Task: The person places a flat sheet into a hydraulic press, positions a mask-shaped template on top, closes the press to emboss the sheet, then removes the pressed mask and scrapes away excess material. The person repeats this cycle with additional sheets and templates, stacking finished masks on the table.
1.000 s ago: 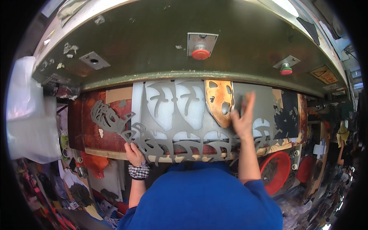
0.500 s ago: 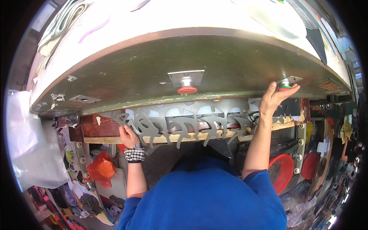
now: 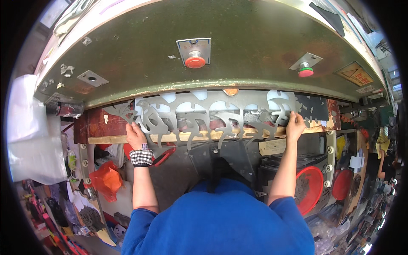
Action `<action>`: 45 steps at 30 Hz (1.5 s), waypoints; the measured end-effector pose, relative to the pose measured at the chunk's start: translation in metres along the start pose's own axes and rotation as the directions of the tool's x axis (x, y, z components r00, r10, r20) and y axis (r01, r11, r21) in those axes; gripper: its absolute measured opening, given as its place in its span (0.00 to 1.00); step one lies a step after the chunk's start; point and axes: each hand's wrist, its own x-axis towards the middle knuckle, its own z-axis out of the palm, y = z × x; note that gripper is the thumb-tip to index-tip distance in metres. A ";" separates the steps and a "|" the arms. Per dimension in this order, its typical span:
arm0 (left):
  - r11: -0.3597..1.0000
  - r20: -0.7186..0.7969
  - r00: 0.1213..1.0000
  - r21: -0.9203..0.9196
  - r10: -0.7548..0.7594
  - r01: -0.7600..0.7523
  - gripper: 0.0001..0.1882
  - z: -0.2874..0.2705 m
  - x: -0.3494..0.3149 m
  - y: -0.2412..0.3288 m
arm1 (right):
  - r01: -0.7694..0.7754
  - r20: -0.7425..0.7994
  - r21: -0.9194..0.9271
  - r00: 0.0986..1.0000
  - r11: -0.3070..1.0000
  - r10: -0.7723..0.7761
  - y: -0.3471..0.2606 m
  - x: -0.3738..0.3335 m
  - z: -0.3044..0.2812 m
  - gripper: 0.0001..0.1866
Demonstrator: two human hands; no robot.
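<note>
My left hand [image 3: 136,137], with a black-and-white checked band at its wrist, pinches the left end of a thin grey sheet [image 3: 159,125] full of cut-out holes. At the opposite end my right hand [image 3: 295,126] has its fingers closed on the sheet's edge. Curved, ragged strips of it hang over the wooden front edge [image 3: 204,137] of the machine bed. Pale blue shows through several of the holes. Above the sheet stands a dark green machine panel [image 3: 238,51] with a red push button [image 3: 195,62] and a green push button [image 3: 305,71].
A red basket [image 3: 318,187] holding grey scraps stands below right, beside a white rail with rollers [image 3: 330,149]. Down on the left lies an orange-red plastic bag [image 3: 106,180]. Clear plastic sheeting [image 3: 32,136] hangs at the far left. Another person's arm [image 3: 380,159] shows at the far right.
My right hand has left the green button and come down to the sheet's right end. My left hand keeps its hold. The panel appears higher in view.
</note>
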 end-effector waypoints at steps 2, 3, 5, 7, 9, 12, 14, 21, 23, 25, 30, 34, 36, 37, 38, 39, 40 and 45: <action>1.000 -0.023 1.000 -0.022 0.017 -0.017 0.11 -0.008 -0.010 -0.002 | 0.154 -0.041 0.013 0.987 0.988 -0.154 -0.005 -0.019 -0.018 0.15; 1.000 0.004 1.000 0.004 -0.024 0.024 0.11 -0.015 -0.018 -0.003 | -0.026 -0.043 0.154 0.999 0.988 0.033 -0.010 -0.027 -0.025 0.13; 0.999 0.001 1.000 -0.049 -0.021 0.021 0.11 -0.029 -0.033 -0.006 | -0.006 -0.075 -0.014 0.997 1.000 0.005 -0.019 -0.047 -0.047 0.13; 0.996 0.008 0.999 -0.074 -0.042 0.042 0.12 -0.046 -0.049 -0.009 | 0.009 -0.028 -0.418 0.999 0.908 -0.023 -0.036 -0.056 -0.062 0.17; 0.968 0.082 0.974 -0.117 -0.213 0.222 0.14 -0.065 -0.060 -0.014 | 0.152 -0.060 -0.272 0.983 0.950 -0.174 -0.058 -0.062 -0.047 0.24; 0.784 0.087 0.898 -0.457 -0.430 0.420 0.14 -0.085 -0.060 -0.013 | 0.236 0.211 -0.114 0.955 0.965 -0.209 -0.100 -0.090 0.004 0.42; 0.663 0.084 0.905 -0.654 -0.417 0.366 0.14 -0.098 -0.054 -0.002 | 0.570 0.488 -0.059 0.733 0.820 -0.474 -0.125 -0.129 0.039 0.51; 0.439 0.285 0.884 -0.785 -0.372 0.437 0.18 -0.142 -0.050 0.067 | 0.571 0.449 0.041 0.722 0.820 -0.526 -0.139 -0.206 0.024 0.44; 0.459 0.421 0.887 -0.761 -0.189 0.458 0.19 -0.138 -0.054 0.084 | 0.548 0.489 0.045 0.717 0.835 -0.496 -0.134 -0.223 0.013 0.45; 0.481 0.548 0.825 -0.692 -0.136 0.539 0.18 -0.123 -0.061 0.102 | 0.489 0.527 0.042 0.730 0.871 -0.435 -0.129 -0.232 -0.001 0.49; 0.455 0.768 0.637 -0.590 0.063 0.667 0.16 -0.061 -0.081 0.158 | -0.301 0.668 0.562 0.714 0.771 -0.208 -0.120 -0.216 -0.044 0.57; 0.702 0.836 0.537 -0.451 0.115 0.552 0.17 -0.033 -0.109 0.213 | -0.521 0.700 0.637 0.700 0.568 -0.143 -0.114 -0.209 -0.062 0.59; 0.766 0.838 0.516 -0.446 0.175 0.464 0.18 -0.025 -0.123 0.233 | -0.534 0.704 0.639 0.695 0.554 -0.144 -0.111 -0.212 -0.064 0.60; 0.825 0.836 0.520 -0.411 0.172 0.388 0.19 -0.021 -0.130 0.241 | -0.512 0.692 0.650 0.704 0.561 -0.160 -0.110 -0.215 -0.064 0.60; 0.858 0.809 0.551 -0.419 0.204 0.297 0.20 -0.018 -0.137 0.246 | -0.507 0.689 0.653 0.707 0.563 -0.163 -0.108 -0.217 -0.064 0.60; 0.847 0.821 0.540 -0.412 0.185 0.336 0.20 -0.013 -0.142 0.249 | -0.509 0.685 0.661 0.710 0.552 -0.165 -0.107 -0.217 -0.063 0.60; 0.800 0.781 0.586 -0.485 0.216 0.352 0.20 -0.008 -0.145 0.249 | -0.516 0.687 0.663 0.708 0.542 -0.165 -0.106 -0.218 -0.063 0.59; 0.830 0.645 0.746 -0.498 0.163 0.250 0.20 0.005 -0.137 0.218 | -0.619 0.662 0.745 0.732 0.249 -0.160 -0.104 -0.203 -0.068 0.54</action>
